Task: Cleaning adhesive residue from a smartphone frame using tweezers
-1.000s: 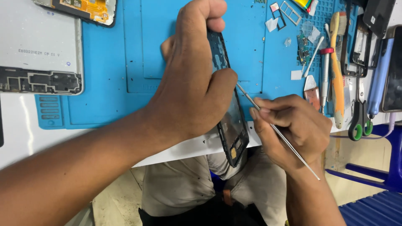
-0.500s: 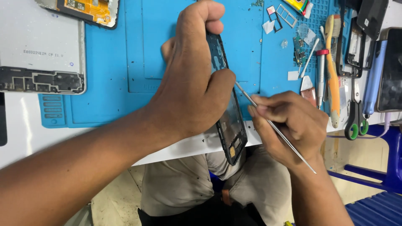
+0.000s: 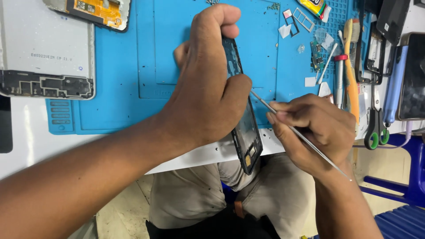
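Observation:
My left hand [image 3: 208, 84] grips a dark, opened phone frame [image 3: 246, 132] on edge, tilted over the front edge of the table. My right hand [image 3: 316, 128] pinches a thin metal pry tool [image 3: 301, 133] like a pen. Its tip touches the frame's right side just beside my left thumb. Most of the frame's upper part is hidden behind my left hand.
A blue work mat [image 3: 146, 66] covers the white table. A grey phone back panel [image 3: 44, 57] and an orange circuit board [image 3: 95, 11] lie at the far left. Screwdrivers [image 3: 340, 79], a brush [image 3: 352, 66], green-handled scissors [image 3: 376, 128], small parts and dark phones [image 3: 414, 79] crowd the right.
The view has shifted slightly. Both hands keep their hold, and the tool tip stays at the frame's right edge.

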